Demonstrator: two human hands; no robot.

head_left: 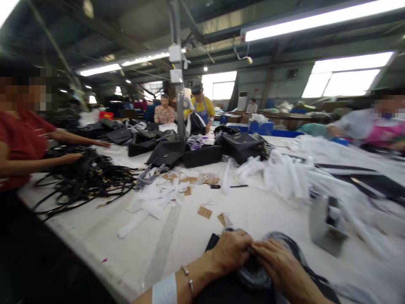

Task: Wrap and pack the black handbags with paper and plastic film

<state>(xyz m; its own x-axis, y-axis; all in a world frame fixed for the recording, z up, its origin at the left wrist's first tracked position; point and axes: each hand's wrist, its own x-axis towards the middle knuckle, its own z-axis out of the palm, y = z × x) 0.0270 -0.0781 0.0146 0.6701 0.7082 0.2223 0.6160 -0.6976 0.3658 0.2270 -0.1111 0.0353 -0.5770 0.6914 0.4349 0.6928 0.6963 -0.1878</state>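
At the near edge of the white table, both forearms reach in from the bottom of the view and converge over a black bag, which lies directly below the hands; the left hand comes in from the left with its back turned upward, the wrist nearly straight; the right hand slants in from the lower right, its back also up, so that the two meet at the fingertips. The left fingers are curled inward, closed round a wrapped handle (their very tips are hidden); the right fingers lie close together, fairly straight, their ends against the left hand, and whether they pinch anything I cannot tell. The handle is a thick, rounded loop in greyish, shiny, crinkled film; a second covered loop arches just beyond the right hand; the bag itself is dark and smooth, its corner showing beside the left wrist, which bears a thin metal bracelet and, farther up, a pale band. Beyond the hands lie small brown card tags and thin white strips; to the right stands a grey, boxy object, blurred.
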